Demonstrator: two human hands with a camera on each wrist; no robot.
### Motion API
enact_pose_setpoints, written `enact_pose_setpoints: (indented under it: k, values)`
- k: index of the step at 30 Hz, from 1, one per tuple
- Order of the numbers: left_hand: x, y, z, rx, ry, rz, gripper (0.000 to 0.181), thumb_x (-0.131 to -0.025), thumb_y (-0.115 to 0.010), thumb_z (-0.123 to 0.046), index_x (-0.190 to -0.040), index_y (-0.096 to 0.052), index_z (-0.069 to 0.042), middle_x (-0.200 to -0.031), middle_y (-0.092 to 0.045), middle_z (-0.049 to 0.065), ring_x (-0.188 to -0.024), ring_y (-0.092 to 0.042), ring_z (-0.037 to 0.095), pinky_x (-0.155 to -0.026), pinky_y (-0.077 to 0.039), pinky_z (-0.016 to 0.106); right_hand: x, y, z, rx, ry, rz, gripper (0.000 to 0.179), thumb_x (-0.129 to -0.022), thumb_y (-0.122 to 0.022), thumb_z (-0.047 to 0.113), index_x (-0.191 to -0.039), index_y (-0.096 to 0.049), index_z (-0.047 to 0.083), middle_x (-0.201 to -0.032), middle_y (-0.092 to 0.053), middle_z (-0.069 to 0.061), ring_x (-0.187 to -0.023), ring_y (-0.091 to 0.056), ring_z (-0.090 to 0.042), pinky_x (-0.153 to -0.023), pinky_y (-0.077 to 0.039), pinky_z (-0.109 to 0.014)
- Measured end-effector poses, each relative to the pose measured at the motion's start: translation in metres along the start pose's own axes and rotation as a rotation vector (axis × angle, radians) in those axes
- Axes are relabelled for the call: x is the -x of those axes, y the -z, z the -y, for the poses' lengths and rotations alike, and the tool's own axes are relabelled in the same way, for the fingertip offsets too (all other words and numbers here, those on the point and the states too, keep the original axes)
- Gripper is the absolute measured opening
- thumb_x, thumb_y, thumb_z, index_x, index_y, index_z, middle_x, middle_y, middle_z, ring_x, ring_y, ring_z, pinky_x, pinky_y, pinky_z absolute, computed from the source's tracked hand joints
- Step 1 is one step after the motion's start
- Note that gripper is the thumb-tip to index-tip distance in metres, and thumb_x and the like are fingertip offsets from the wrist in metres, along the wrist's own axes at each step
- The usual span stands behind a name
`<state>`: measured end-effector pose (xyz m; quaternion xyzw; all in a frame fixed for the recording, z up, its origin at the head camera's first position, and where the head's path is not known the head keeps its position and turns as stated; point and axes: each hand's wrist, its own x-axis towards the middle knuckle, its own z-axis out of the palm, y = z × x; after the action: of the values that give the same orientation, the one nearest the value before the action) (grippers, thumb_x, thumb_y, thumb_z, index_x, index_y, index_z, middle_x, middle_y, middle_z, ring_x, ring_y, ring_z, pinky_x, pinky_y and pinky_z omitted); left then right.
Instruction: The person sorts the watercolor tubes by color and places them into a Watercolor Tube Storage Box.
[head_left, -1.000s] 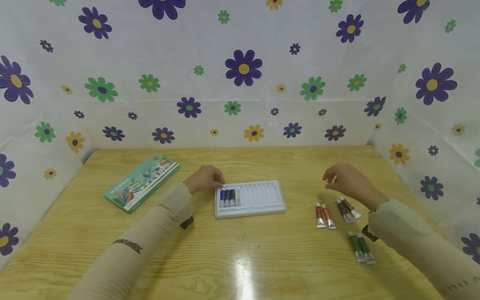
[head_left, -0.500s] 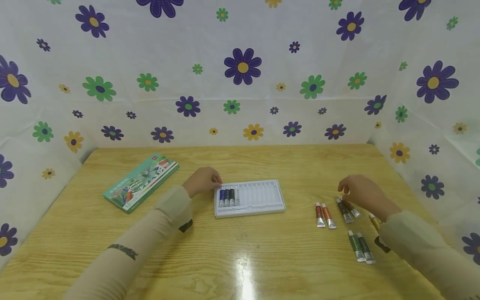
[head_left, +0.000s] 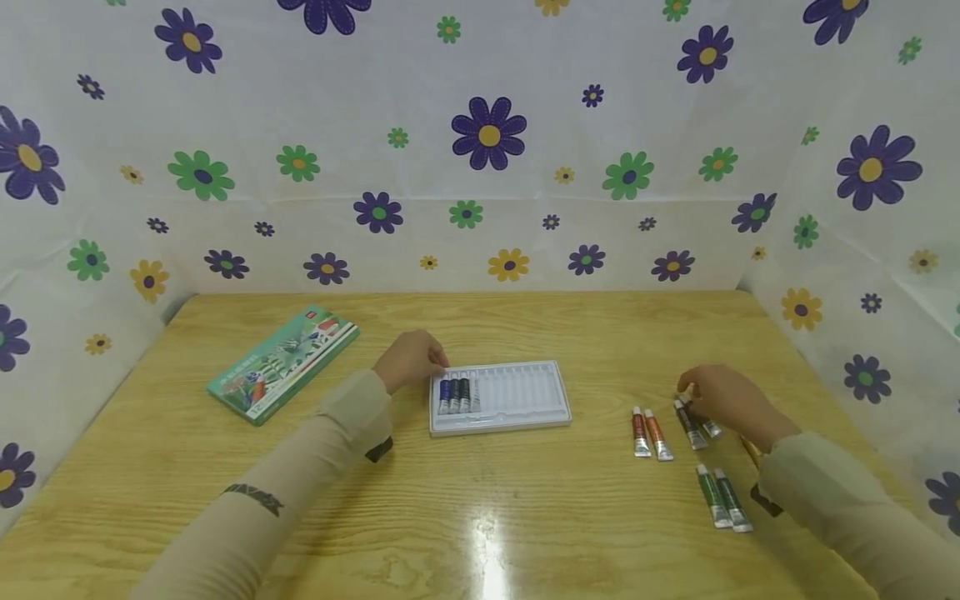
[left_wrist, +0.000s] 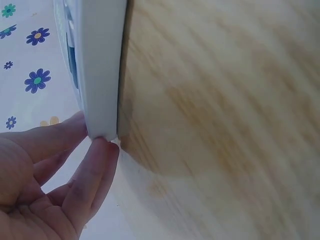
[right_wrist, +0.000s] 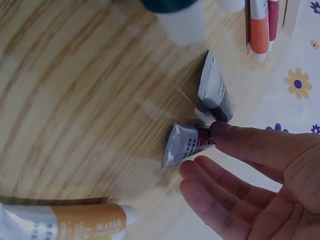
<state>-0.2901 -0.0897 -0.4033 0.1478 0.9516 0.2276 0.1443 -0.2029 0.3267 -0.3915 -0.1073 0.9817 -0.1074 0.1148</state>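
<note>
My left hand (head_left: 410,360) holds the white plastic paint tray (head_left: 525,422) by its far left corner; in the left wrist view the thumb and fingertips meet at the tray's end (left_wrist: 102,70). Several blue and dark paint tubes (head_left: 454,395) and a white one fill the tray's left slots. My right hand (head_left: 731,402) is low over the table at the right. Its thumb and fingers pinch a brown paint tube (right_wrist: 187,144) at the cap end, which the thumb hides. A dark paint tube (right_wrist: 218,92) lies right beside it.
Red (head_left: 640,432) and orange tubes (head_left: 658,434) lie left of the right hand. Two green tubes (head_left: 722,497) lie nearer the front. An ochre tube (right_wrist: 90,220) is partly under the right wrist. A green paint box (head_left: 285,364) lies at left; flowered cloth (head_left: 480,233) hangs behind the table.
My right hand has moved right and down onto the brown paint tube, now largely covered in the head view. The left hand has stayed at the tray's corner.
</note>
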Motion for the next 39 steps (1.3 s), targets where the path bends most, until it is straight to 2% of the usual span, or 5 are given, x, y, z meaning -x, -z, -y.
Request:
enact_pose_setpoints:
  k: [16, 25, 27, 31, 39]
  values:
    - [-0.0002, -0.0002, -0.0014, -0.005, 0.009, 0.0, 0.01, -0.085, -0.067, -0.01, -0.09, -0.072, -0.004, -0.101, -0.071, 0.012, -0.081, -0.06, 0.018, -0.074, -0.049, 0.03, 0.002, -0.0004, -0.0036, -0.011, -0.038, -0.015, 0.022, -0.081, -0.068, 0.004, -0.096, -0.062, -0.01, -0.089, -0.066, -0.024, -0.073, -0.062, -0.027, -0.065, -0.051, -0.041]
    - [0.0003, -0.0001, -0.001, -0.024, 0.012, -0.017, 0.011, -0.085, -0.068, -0.014, -0.088, -0.073, -0.005, -0.097, -0.071, 0.01, -0.078, -0.059, 0.017, -0.07, -0.048, 0.028, 0.0024, -0.0015, -0.0033, 0.016, -0.081, -0.017, 0.02, -0.082, -0.068, 0.012, -0.082, -0.061, -0.006, -0.077, -0.065, -0.016, -0.063, -0.056, -0.02, -0.058, -0.047, -0.035]
    - [0.0, 0.0, -0.0007, -0.023, 0.011, -0.015, 0.011, -0.085, -0.067, -0.014, -0.088, -0.073, -0.005, -0.098, -0.071, 0.01, -0.077, -0.058, 0.017, -0.069, -0.047, 0.028, 0.002, -0.0029, -0.0034, 0.007, -0.091, -0.013, 0.019, -0.082, -0.068, 0.013, -0.072, -0.06, -0.001, -0.067, -0.061, -0.009, -0.057, -0.05, -0.016, -0.054, -0.042, -0.031]
    - [-0.0011, -0.0007, -0.0006, -0.019, 0.013, -0.007, 0.011, -0.086, -0.066, -0.015, -0.089, -0.073, -0.007, -0.101, -0.07, 0.01, -0.078, -0.058, 0.018, -0.069, -0.047, 0.029, 0.0011, -0.0064, -0.0047, -0.005, -0.096, -0.015, 0.032, -0.083, -0.067, 0.013, -0.057, -0.049, 0.01, -0.052, -0.044, 0.003, -0.049, -0.037, -0.01, -0.049, -0.032, -0.025]
    - [-0.0008, -0.0021, -0.0021, -0.032, 0.005, -0.015, 0.011, -0.087, -0.065, -0.015, -0.089, -0.074, -0.007, -0.105, -0.07, 0.01, -0.083, -0.058, 0.018, -0.078, -0.049, 0.034, 0.0024, -0.008, -0.0035, -0.003, -0.093, -0.037, 0.04, -0.083, -0.067, 0.012, -0.053, -0.041, 0.014, -0.049, -0.035, 0.006, -0.047, -0.032, -0.008, -0.048, -0.029, -0.024]
